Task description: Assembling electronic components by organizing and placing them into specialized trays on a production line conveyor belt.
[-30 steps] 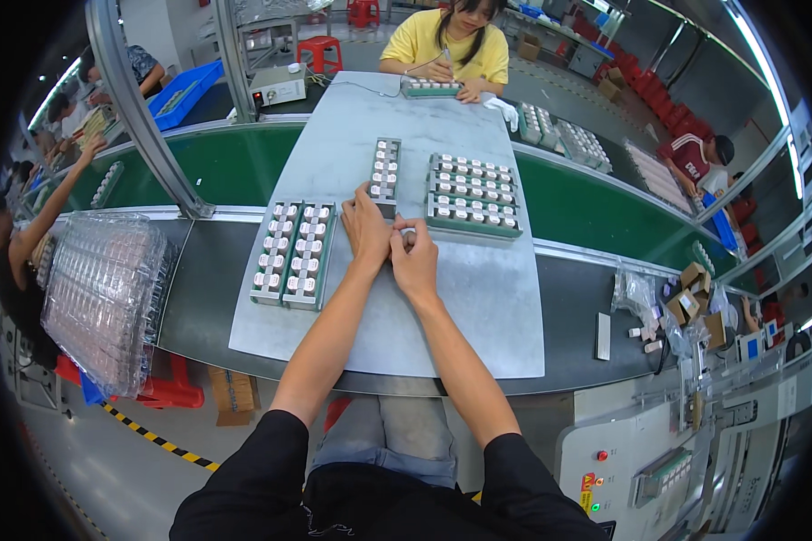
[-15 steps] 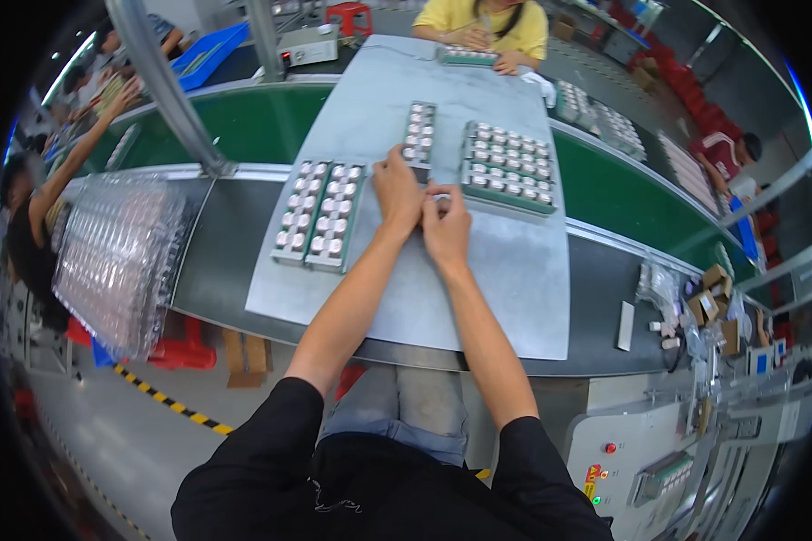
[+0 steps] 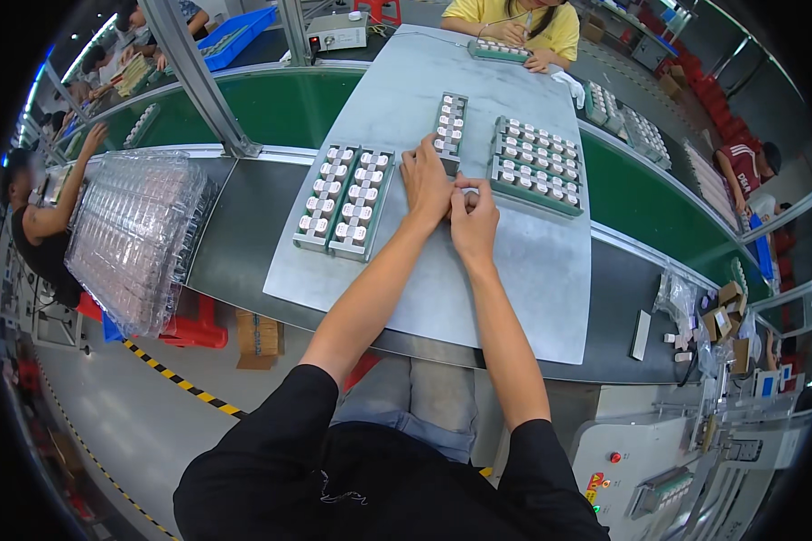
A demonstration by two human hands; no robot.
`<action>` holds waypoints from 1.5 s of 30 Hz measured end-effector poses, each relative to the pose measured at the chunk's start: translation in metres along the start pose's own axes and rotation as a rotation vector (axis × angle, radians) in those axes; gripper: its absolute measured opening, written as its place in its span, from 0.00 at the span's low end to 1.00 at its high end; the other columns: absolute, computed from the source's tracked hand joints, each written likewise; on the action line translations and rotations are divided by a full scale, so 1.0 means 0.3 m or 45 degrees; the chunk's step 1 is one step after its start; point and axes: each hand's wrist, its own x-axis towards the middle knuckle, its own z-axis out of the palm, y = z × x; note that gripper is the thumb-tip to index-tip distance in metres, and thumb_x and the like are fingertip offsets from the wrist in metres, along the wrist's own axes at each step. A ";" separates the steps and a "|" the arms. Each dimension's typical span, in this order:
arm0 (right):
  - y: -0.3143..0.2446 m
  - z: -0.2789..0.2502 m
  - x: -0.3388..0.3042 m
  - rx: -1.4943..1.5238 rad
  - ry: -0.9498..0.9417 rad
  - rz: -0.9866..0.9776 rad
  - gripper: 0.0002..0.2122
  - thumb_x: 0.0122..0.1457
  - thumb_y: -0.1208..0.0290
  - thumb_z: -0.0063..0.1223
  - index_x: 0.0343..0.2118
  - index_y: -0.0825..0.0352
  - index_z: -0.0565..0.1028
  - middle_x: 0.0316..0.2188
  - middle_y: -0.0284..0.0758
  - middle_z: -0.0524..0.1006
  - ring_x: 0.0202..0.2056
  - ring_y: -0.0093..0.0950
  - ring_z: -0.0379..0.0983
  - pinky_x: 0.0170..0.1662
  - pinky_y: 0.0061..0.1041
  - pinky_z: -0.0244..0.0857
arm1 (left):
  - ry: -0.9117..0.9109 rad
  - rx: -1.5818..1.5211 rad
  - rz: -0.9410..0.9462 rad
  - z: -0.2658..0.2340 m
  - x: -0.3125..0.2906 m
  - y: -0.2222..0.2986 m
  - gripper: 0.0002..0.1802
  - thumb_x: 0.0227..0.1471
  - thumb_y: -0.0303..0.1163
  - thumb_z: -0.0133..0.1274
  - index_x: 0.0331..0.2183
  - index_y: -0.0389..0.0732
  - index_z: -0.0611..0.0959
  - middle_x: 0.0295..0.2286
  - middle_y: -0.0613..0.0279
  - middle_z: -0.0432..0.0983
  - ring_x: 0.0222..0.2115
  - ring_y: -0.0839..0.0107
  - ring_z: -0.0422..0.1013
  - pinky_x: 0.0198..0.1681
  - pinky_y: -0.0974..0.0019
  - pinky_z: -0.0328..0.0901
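Observation:
A narrow green-edged tray (image 3: pixel 452 122) with rows of white round-topped parts lies on the pale grey board (image 3: pixel 532 288), pointing away from me. My left hand (image 3: pixel 427 183) is closed at its near end, fingertips against its left side. Right beside it, my right hand (image 3: pixel 474 216) is pinched, thumb and forefinger together just below the tray's near end; whatever lies between them is too small to make out. To the left of my hands lie two similar trays (image 3: pixel 345 200) side by side. On the right sits a block of several filled trays (image 3: pixel 537 167).
Across the board a person in yellow (image 3: pixel 550 32) handles another filled tray (image 3: pixel 500 50). A green conveyor belt (image 3: pixel 284 106) runs beyond the bench on both sides. Plastic-wrapped clear trays (image 3: pixel 140 234) stand at left. Bags and cartons (image 3: pixel 722 320) lie at right, near a metal post (image 3: pixel 194 77).
The whole view has shifted, so the board and trays appear farther right and slightly differently angled. My hands stay together at the narrow tray's near end.

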 end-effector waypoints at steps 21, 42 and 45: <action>0.092 -0.038 0.018 0.117 -0.087 0.019 0.05 0.69 0.75 0.50 0.44 0.70 0.72 0.25 0.31 0.76 0.24 0.15 0.70 0.27 0.18 0.63 | 0.084 0.052 0.061 0.045 -0.034 0.016 0.47 0.42 0.24 0.62 0.65 0.42 0.67 0.55 0.42 0.69 0.52 0.45 0.64 0.56 0.49 0.62; 0.065 -0.074 0.001 -0.403 0.159 -0.244 0.12 0.59 0.71 0.59 0.44 0.70 0.78 0.35 0.40 0.81 0.34 0.31 0.79 0.38 0.30 0.72 | 0.080 0.214 0.103 -0.116 -0.243 0.091 0.41 0.47 0.32 0.61 0.62 0.37 0.68 0.49 0.40 0.71 0.48 0.45 0.65 0.52 0.50 0.61; 0.034 -0.059 -0.020 -0.406 0.030 -0.151 0.15 0.59 0.72 0.58 0.47 0.72 0.78 0.36 0.42 0.82 0.35 0.33 0.79 0.42 0.32 0.73 | -0.015 0.191 0.147 -0.185 -0.292 0.094 0.40 0.45 0.29 0.60 0.60 0.34 0.70 0.43 0.40 0.74 0.46 0.44 0.68 0.51 0.46 0.62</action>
